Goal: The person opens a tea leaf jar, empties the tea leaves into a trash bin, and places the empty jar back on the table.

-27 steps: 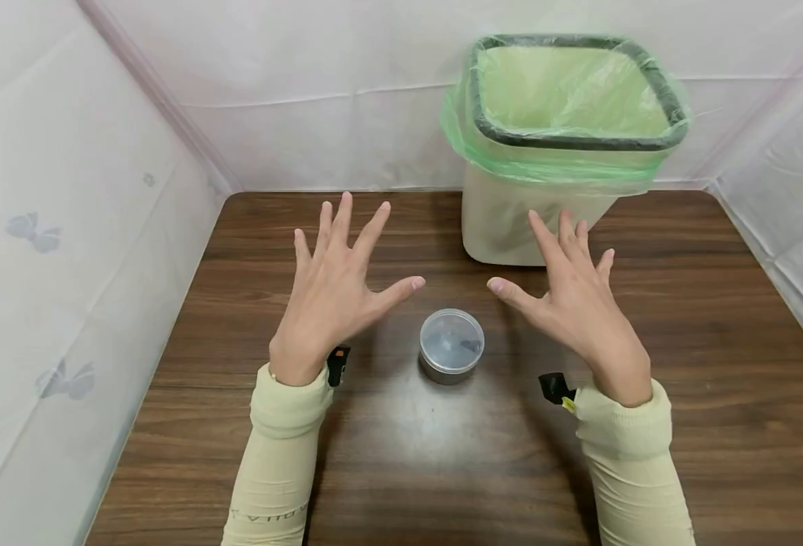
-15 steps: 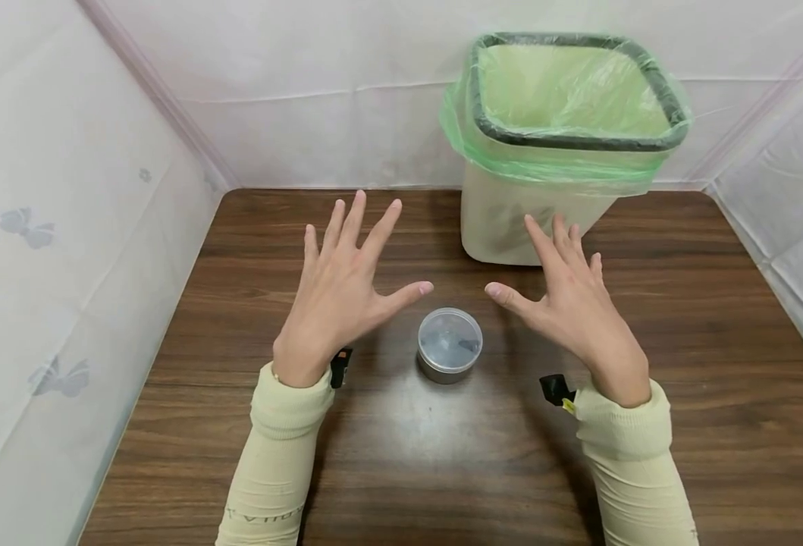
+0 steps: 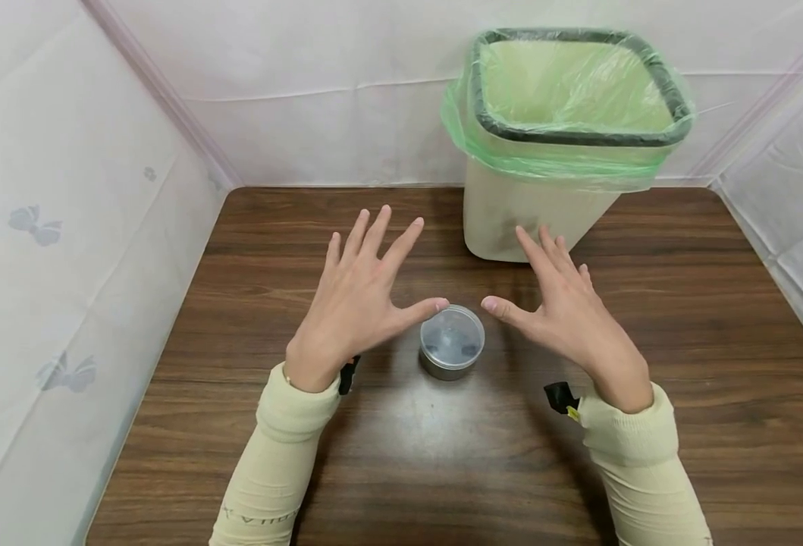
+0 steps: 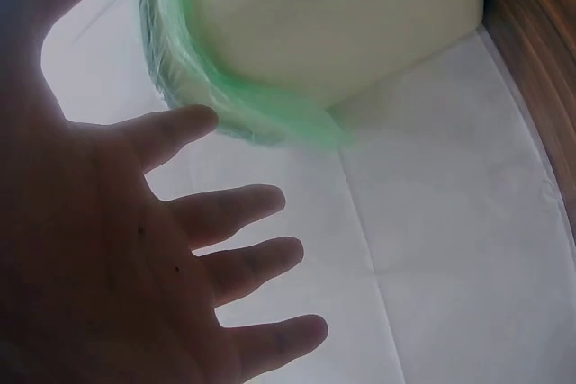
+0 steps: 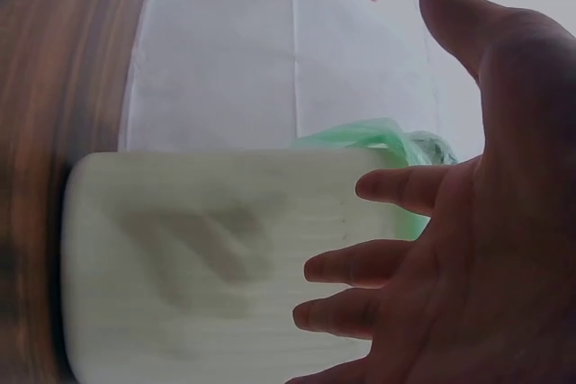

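Observation:
A small round tub (image 3: 452,343) with a clear lid stands upright on the brown wooden table, between the two hands in the head view. To its left, the left hand (image 3: 353,303) hovers with fingers spread; its thumb overlaps the lid's far edge in this view, and contact cannot be told. On the tub's other side the right hand (image 3: 568,318) is held above the table, fingers spread and nothing in it. The left wrist view shows the left hand's bare palm (image 4: 108,249). In the right wrist view, the right palm (image 5: 504,249) is likewise bare.
A cream waste bin (image 3: 510,216) with a dark rim (image 3: 578,138) and green liner bag (image 3: 558,171) stands at the table's back right. White sheeting (image 3: 305,136) encloses the back and both sides. The wooden table top (image 3: 442,470) extends toward the person.
The left hand has moved right and slightly nearer the person, its thumb now over the tub's edge. The right hand has shifted slightly left and nearer. The tub and bin stay put.

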Motion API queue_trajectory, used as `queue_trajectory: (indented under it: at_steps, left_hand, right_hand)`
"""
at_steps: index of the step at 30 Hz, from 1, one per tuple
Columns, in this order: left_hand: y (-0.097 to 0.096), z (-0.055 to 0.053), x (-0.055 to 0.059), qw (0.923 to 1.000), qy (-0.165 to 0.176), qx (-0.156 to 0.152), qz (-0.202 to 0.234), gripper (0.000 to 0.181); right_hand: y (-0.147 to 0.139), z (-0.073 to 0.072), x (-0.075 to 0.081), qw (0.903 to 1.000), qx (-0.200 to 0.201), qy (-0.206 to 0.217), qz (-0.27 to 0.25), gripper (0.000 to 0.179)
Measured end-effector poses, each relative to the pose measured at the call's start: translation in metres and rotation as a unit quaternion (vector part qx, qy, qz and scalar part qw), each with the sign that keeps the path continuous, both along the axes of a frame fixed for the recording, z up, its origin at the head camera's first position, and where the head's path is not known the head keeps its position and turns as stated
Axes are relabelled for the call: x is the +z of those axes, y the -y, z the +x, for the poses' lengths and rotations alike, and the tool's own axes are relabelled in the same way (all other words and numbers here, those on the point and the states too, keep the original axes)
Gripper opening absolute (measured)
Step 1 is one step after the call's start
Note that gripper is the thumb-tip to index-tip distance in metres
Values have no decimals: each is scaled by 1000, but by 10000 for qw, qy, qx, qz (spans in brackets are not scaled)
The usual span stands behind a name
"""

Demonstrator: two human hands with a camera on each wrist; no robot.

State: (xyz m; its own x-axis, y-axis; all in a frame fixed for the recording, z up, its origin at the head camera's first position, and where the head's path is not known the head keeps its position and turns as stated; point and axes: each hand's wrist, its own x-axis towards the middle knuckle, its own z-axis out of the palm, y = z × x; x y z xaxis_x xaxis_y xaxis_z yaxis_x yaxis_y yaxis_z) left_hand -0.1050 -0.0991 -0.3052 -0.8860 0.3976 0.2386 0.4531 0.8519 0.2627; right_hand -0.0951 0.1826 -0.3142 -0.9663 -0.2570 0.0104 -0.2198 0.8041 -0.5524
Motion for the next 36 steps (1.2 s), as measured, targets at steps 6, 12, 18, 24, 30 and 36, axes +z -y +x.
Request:
queue_trajectory:
  at_steps: [6,12,18,24,30,36]
  left_hand:
    - [-4,4,0,9996,116,-81,-224,98]
    - [-5,7,-2,9990,195,-186,-355,99]
    - [-7,8,-5,9987,154,-309,-363,99]
    - [-12,9,-8,9983,148,-407,-390,99]
    - [-15,9,-10,9976,147,-502,-452,98]
    - [-18,9,-11,9969,304,-532,-494,98]
  right_hand:
    - [-4,6,-4,9999,32,125,3,102]
    - [-7,10,-7,9999,48,113,-58,102]
    - [-10,14,-10,9998,84,146,-50,103]
    - [-11,15,-12,9998,129,135,-3,105]
    - [-13,17,-13,9998,180,51,72,106]
    - [-13,19,-16,9997,203,89,133,106]
